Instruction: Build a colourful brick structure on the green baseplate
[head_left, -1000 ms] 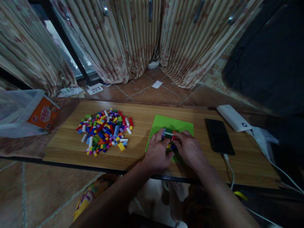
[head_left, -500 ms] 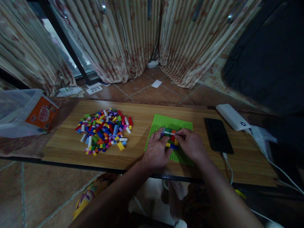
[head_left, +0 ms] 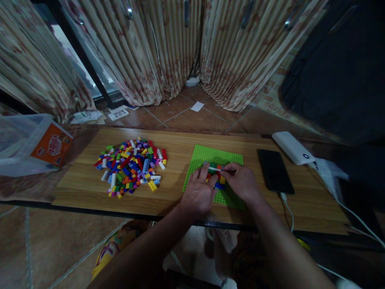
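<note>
A bright green baseplate lies on the wooden board, right of the middle. A small build of coloured bricks stands on it. My left hand rests on the plate's left part, its fingers against the left side of the build. From the right, my right hand meets the build, with finger and thumb pinched on a thin white piece at its top. A loose pile of coloured bricks lies on the board to the left, apart from both hands.
A black phone with a cable lies right of the plate, and a white power bank sits beyond it. A clear plastic tub with an orange label stands at far left. Curtains and tiled floor lie behind the board.
My right hand slid right off the build and now pinches a white piece at its top. My left hand shifted slightly, fingers still at the build's left side.
</note>
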`<action>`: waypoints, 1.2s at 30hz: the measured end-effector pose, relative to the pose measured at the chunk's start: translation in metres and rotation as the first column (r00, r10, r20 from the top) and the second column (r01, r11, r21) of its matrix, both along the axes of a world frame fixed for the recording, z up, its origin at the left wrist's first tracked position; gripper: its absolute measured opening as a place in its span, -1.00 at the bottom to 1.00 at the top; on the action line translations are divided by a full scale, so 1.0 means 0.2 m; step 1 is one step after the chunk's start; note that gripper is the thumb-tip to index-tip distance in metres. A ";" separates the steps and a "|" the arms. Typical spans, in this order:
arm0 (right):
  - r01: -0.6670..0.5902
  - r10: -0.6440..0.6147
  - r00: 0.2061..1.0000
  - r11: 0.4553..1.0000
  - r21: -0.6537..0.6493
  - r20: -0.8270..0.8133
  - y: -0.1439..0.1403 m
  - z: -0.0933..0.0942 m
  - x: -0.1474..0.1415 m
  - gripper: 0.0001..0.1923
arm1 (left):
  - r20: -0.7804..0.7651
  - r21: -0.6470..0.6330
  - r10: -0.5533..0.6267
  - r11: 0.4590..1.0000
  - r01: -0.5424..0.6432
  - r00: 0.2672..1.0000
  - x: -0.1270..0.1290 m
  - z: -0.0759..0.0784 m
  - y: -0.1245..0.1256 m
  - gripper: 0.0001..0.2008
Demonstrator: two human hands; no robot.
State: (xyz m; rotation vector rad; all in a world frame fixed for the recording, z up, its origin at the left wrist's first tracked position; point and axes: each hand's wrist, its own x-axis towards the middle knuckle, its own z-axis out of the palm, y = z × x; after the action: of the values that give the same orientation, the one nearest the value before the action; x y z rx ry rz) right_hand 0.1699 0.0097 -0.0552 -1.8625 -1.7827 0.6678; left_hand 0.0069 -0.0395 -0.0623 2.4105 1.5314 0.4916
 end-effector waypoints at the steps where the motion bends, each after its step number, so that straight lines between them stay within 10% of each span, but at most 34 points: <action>1: 0.003 -0.003 1.000 1.000 -0.001 -0.001 0.00 0.00 0.00 -0.94 | -0.019 0.004 0.000 1.000 0.000 1.000 0.00 0.01 0.00 -0.58; 13: 0.006 -0.006 1.000 1.000 0.014 -0.001 0.00 -0.01 -0.02 -0.90 | -0.178 -0.020 0.014 1.000 -0.018 0.984 0.05 0.05 -0.01 -0.59; 36: -0.057 0.054 0.998 0.997 -0.051 -0.044 0.00 0.04 0.04 -0.86 | 0.139 -0.105 0.044 0.994 -0.029 0.989 -0.09 0.03 0.03 -0.52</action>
State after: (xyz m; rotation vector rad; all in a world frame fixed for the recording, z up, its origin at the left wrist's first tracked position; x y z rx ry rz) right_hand 0.1775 0.0106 -0.0477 -1.8246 -1.8120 0.7754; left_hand -0.0101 -0.0325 -0.0566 2.2239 1.5048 0.5629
